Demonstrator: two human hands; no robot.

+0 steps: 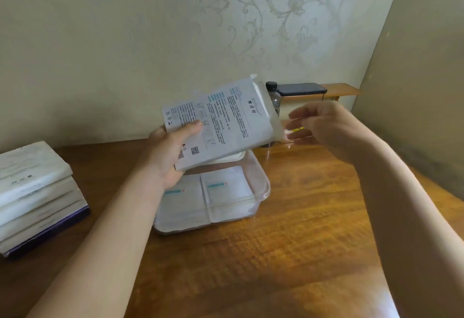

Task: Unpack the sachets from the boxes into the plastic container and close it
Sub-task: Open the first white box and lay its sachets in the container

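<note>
Left hand grips box, long axis tilted, opening seemingly up-right.

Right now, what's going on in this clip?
A person's left hand grips a white printed cardboard box, tilted over a clear plastic container that already holds white sachets. The right hand, blurred, is beside the box's upper end with fingers extended. More white boxes sit stacked on the brown wooden table at left.

Black-capped bottle beside dark flat device (on wooden shelf); wooden table.
</note>
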